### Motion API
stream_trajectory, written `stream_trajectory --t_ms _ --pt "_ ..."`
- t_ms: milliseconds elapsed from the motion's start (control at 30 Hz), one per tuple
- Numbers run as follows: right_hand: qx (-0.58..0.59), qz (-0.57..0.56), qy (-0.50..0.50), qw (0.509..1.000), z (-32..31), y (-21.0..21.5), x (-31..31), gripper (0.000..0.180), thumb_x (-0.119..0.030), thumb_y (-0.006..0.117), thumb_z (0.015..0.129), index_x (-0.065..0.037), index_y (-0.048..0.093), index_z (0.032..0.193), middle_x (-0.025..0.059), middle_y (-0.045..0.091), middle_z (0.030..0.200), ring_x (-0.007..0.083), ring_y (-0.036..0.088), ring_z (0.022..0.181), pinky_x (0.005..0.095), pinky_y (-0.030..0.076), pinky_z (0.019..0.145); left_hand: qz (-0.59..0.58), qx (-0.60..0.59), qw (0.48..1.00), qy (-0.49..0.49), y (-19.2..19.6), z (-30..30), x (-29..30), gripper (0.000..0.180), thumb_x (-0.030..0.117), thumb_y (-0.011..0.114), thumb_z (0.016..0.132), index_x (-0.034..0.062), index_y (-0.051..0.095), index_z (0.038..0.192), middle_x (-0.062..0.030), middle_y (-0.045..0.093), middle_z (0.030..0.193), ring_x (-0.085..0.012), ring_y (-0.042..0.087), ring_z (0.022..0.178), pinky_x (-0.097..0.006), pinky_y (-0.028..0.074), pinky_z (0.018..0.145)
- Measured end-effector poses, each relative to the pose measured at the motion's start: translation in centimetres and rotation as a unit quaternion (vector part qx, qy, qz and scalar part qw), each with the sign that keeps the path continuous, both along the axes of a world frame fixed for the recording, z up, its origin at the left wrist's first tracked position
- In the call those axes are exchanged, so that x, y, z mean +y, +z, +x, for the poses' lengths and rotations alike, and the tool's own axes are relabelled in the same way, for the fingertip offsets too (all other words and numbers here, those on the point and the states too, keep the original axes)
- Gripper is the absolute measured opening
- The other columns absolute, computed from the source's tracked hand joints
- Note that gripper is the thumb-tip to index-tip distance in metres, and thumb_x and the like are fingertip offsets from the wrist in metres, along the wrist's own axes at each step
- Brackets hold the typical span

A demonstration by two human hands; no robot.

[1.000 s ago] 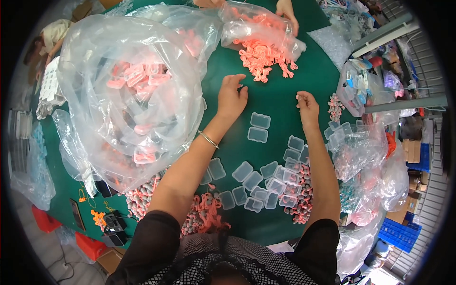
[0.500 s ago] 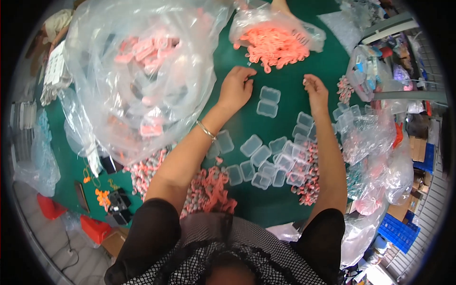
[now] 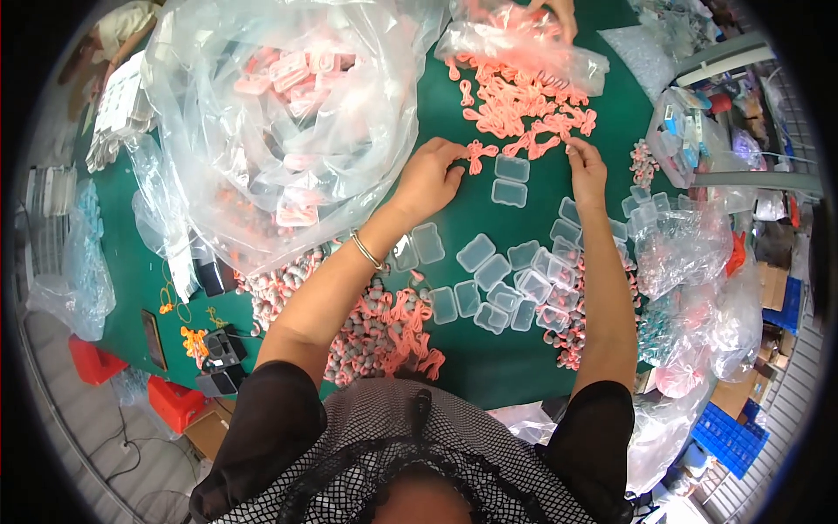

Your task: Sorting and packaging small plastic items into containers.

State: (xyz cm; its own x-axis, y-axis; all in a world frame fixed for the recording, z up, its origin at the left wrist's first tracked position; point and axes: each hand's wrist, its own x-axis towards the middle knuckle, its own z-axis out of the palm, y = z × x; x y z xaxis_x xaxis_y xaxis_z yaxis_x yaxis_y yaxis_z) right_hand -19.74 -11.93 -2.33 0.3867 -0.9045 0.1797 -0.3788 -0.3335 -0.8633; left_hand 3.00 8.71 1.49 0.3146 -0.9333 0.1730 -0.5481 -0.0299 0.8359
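Head view showed coral elastic loops [image 3: 511, 105] at the far side of the green table [image 3: 484, 380], spilling from the mouth of a clear bag [image 3: 572, 68] under another person's hand [image 3: 559, 16]. Half a second earlier they had lain in a tighter heap by the bag; now they were strewn wider and nearer, so that loops lay within reach of both hands. The two hands were well apart. The left hand [image 3: 430, 181] had bent fingers, its tips at a small bunch of loops [image 3: 481, 155]; whether they gripped it, I could not tell. The right hand [image 3: 589, 175] had its thumb and finger close together at the heap's near edge, any hold equally unclear. Between the hands lay an open clear box [image 3: 511, 194], just short of the loops. Nearer the person were more clear boxes [image 3: 493, 271] and grey-and-coral beaded ties [image 3: 375, 327]. To the left stood a big clear bag [image 3: 375, 105] of pink boxes [image 3: 301, 70]. Dark marks showed on the loops' bag; no brand could be made out.
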Motion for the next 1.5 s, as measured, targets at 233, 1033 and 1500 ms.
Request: stream_trajectory --t_ms 233,1033,1500 --pt "-0.008 0.02 -0.026 0.999 -0.4 -0.6 -0.8 0.014 -0.008 0.061 0.088 -0.008 0.069 0.1 -0.0008 0.056 0.082 0.0071 0.05 0.069 0.0211 0.041 0.064 -0.073 -0.009 0.995 0.064 -0.9 -0.8 -2.8 0.026 0.0 0.061 0.081 0.0038 0.061 0.106 -0.0125 0.058 0.101 -0.0252 0.062 0.081 -0.032 0.051 0.068" --pt "-0.014 -0.007 -0.022 1.0 -0.1 -0.1 -0.3 0.014 -0.005 0.061 0.088 -0.007 0.068 0.099 -0.001 0.056 0.083 0.0068 0.05 0.068 0.0206 0.042 0.063 -0.124 0.003 0.989 0.083 -1.6 -3.1 -4.7 0.026 0.001 0.06 0.079 0.0054 0.058 0.104 -0.0133 0.057 0.101 -0.0335 0.059 0.088 -0.04 0.051 0.073" --pt "-0.03 -0.007 -0.016 0.999 -0.2 -0.6 -1.1 0.014 -0.005 0.06 0.089 -0.007 0.068 0.099 -0.0008 0.057 0.083 0.007 0.051 0.068 0.0208 0.042 0.063 -0.06 -0.041 0.979 0.19 -1.3 -0.3 -4.1 0.028 -0.001 0.058 0.079 0.0065 0.06 0.106 -0.0146 0.057 0.102 -0.0339 0.057 0.086 -0.04 0.048 0.073"
